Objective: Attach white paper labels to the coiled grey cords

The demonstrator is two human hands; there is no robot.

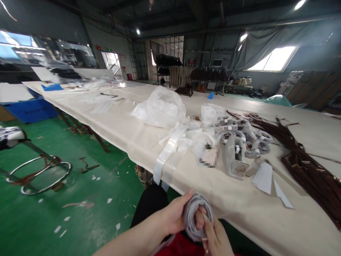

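My left hand (174, 215) grips a coiled grey strap (193, 215) low in the view, just off the near edge of the long cream-covered table (128, 131). My right hand (217, 240) comes up from below, its fingers pushed into the middle of the same coil. Both hands are over my lap, in front of the table edge. On the table beyond lie several more grey coils wrapped in plastic (243, 137) and a grey tape dispenser (234, 158).
A bundle of dark brown straps (306, 167) lies at the right of the table. Crumpled clear plastic bags (161, 108) and flat plastic strips (170, 149) sit at the middle. White paper pieces (263, 177) lie near the dispenser. A metal stool frame (39, 174) stands on the green floor at left.
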